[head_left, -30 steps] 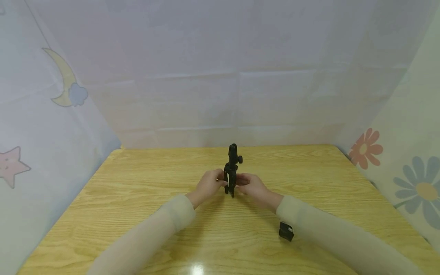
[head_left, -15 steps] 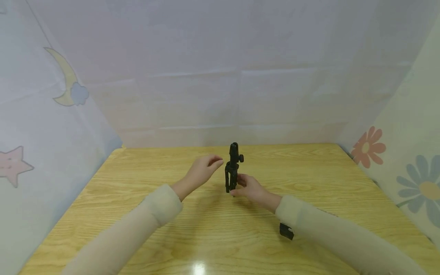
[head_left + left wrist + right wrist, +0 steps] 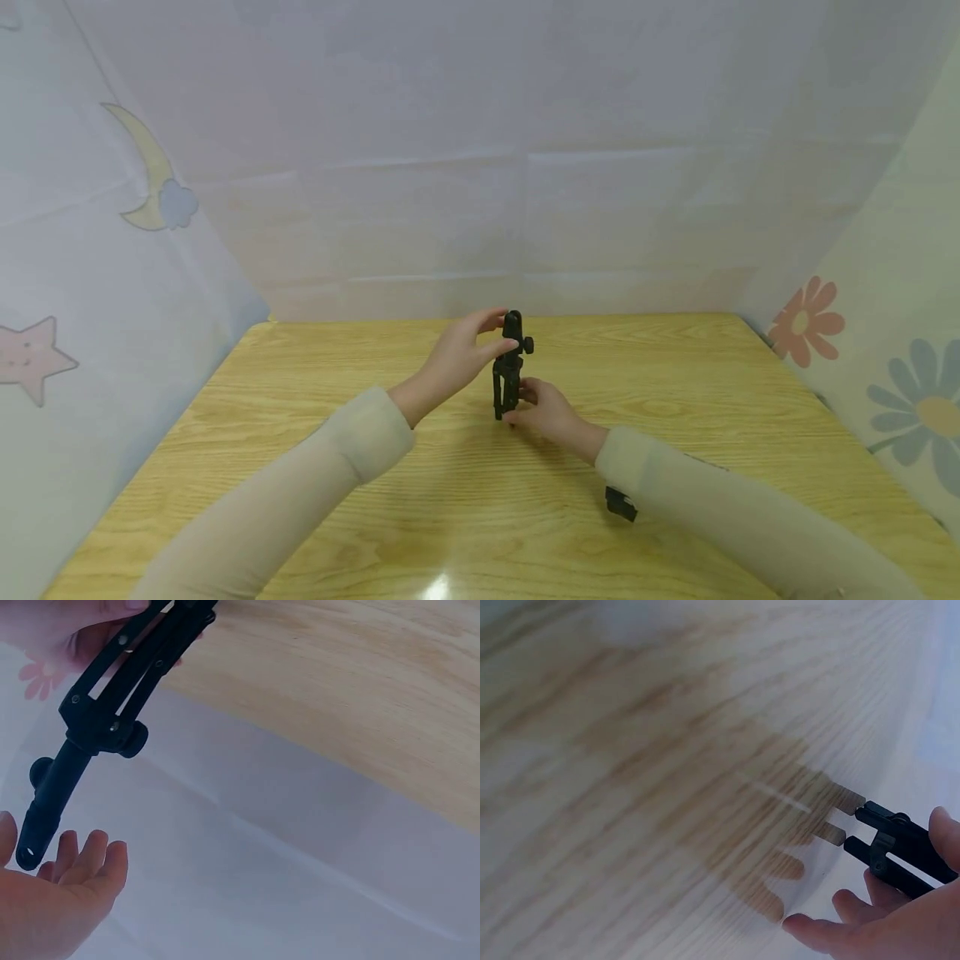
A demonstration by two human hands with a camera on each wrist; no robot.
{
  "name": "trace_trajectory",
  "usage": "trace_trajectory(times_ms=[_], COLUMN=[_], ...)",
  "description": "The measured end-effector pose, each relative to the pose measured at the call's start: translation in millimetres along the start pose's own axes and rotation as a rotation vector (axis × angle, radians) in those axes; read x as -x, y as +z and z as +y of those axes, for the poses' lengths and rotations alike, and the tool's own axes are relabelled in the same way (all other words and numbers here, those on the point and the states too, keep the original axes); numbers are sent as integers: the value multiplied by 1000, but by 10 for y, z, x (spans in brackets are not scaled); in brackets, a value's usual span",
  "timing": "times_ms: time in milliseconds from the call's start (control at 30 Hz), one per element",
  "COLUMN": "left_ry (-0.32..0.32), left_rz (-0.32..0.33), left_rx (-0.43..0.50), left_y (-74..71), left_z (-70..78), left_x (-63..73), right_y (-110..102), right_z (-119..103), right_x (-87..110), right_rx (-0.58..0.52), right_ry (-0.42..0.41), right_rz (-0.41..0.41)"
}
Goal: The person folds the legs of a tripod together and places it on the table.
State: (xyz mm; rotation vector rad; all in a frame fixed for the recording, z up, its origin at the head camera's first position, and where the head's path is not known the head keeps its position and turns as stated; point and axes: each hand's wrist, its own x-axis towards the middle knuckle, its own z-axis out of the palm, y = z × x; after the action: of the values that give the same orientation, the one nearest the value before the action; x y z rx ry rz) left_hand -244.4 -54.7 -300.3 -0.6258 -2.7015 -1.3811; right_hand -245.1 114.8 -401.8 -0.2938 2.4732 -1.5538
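Note:
A small black tripod (image 3: 513, 354) stands upright on the wooden table, its legs folded together and a side knob on its upper column. In the head view my left hand (image 3: 461, 358) is at the tripod's top, thumb in front of the column. The left wrist view shows that hand (image 3: 64, 900) with spread, relaxed fingers about the column's end, a gap beside them. Low on the tripod, my right hand (image 3: 553, 414) holds the legs between thumb and fingers. The leg ends (image 3: 885, 866) show in the right wrist view, beside the right hand's thumb and fingers (image 3: 832, 937).
A small black piece (image 3: 620, 503) lies on the table (image 3: 300, 375) beside the right sleeve (image 3: 675, 483), which partly covers it. A pale cloth backdrop (image 3: 420, 208) rises behind the table's far edge, with printed side panels at left and right.
My left hand has left the tripod's legs, moved back and up, then come in around its top. My right hand stays at the legs, its thumb now across their front.

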Motion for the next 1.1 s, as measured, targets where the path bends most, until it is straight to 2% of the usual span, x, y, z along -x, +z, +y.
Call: trace_trajectory(times_ms=[267,467,667,967,1100], left_ry=[55,71,35,-26,-63], left_rz=[21,-1,-24,43,31], left_rx=[8,29,112,189,232], left_y=[13,-10,-75,-209,-260], left_z=[70,75,75,-37,-91], left_x=[-83,-110,-99,-46,-12], right_y=[30,38,11,-108,-166], right_z=[-14,16,21,-8,-8], right_x=[4,29,95,193,221], right_rx=[63,75,51,15,17], right_ry=[12,0,-26,-65,-54], right_rz=[57,88,90,75,68])
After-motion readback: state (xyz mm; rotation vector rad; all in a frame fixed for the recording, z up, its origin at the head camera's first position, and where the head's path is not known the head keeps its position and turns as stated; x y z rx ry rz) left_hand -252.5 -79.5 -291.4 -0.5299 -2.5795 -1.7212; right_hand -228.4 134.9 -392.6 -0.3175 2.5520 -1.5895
